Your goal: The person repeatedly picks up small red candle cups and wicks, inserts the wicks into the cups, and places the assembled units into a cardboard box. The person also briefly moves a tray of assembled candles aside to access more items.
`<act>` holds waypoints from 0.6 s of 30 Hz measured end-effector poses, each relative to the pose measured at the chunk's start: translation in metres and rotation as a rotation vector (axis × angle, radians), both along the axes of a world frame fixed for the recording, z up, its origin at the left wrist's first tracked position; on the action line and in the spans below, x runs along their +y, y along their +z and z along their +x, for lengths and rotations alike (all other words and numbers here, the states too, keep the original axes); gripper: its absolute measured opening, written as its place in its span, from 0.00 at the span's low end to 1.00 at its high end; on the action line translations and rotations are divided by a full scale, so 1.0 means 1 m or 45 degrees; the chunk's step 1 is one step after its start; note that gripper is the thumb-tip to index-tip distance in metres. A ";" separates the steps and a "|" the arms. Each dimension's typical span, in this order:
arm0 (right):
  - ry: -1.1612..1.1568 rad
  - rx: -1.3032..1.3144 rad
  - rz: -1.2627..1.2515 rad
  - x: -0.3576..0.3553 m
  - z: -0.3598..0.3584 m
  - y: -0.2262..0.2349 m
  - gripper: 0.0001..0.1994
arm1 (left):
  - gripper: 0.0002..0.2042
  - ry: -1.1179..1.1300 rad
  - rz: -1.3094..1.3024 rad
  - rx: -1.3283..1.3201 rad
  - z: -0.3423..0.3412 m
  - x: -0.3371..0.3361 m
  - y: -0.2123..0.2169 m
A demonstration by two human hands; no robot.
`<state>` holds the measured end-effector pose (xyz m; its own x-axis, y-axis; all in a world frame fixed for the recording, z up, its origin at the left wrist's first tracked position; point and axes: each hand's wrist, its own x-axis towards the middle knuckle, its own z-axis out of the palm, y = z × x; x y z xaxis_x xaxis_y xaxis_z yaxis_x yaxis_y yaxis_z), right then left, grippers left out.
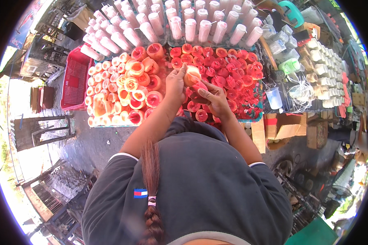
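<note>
Above the candle-covered table, my left hand (177,83) is closed on a pale peach, cup-shaped wax piece (193,73), its fingers around the near-left side. My right hand (215,99) meets it from the right, pinching a small red wax piece (199,86) against its lower edge. Just beyond and to the right stand many red flower-shaped candles (227,67) with short wicks. To the left of my hands are rows of peach and orange wax cups (139,83), some nested or with red centres. Finger overlap hides part of both held pieces.
Tall pink-white pillar candles (180,27) with wicks fill the far side. A red plastic basket (74,81) stands at the left. On the right lie a bundle of white wick string (301,93), a wooden stick (270,53), pale moulded blocks (325,67) and an opened cardboard box (288,125).
</note>
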<state>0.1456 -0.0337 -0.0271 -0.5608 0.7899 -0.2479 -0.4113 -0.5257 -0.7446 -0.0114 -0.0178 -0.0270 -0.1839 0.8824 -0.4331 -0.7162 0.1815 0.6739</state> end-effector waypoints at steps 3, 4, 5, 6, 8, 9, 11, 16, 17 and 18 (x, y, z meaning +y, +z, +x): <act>0.024 0.052 -0.046 0.003 -0.004 -0.003 0.19 | 0.11 0.058 -0.119 -0.216 -0.004 0.005 -0.010; 0.016 0.074 -0.082 0.002 -0.006 -0.004 0.18 | 0.11 0.079 -0.154 -0.248 -0.006 0.006 -0.011; 0.009 0.095 -0.118 0.001 -0.007 -0.004 0.18 | 0.11 0.096 -0.139 -0.214 -0.007 0.005 -0.008; 0.018 0.050 -0.133 0.002 -0.008 -0.003 0.17 | 0.11 0.107 -0.135 -0.192 -0.010 0.006 -0.013; 0.039 -0.035 -0.169 0.002 -0.013 0.001 0.16 | 0.11 0.135 -0.133 -0.145 -0.019 0.006 -0.023; 0.048 -0.065 -0.151 0.002 -0.016 0.004 0.16 | 0.11 0.164 -0.177 -0.094 -0.022 0.006 -0.028; 0.054 -0.125 -0.112 0.003 -0.022 0.012 0.15 | 0.11 0.207 -0.133 -0.086 -0.026 0.006 -0.019; 0.065 -0.101 -0.090 0.001 -0.038 0.023 0.16 | 0.10 0.270 -0.091 -0.034 -0.042 -0.001 0.011; 0.072 -0.098 -0.090 -0.001 -0.043 0.027 0.16 | 0.09 0.267 -0.102 -0.106 -0.048 -0.002 0.006; 0.082 -0.113 -0.083 -0.004 -0.045 0.031 0.16 | 0.09 0.293 -0.121 -0.084 -0.052 -0.003 0.007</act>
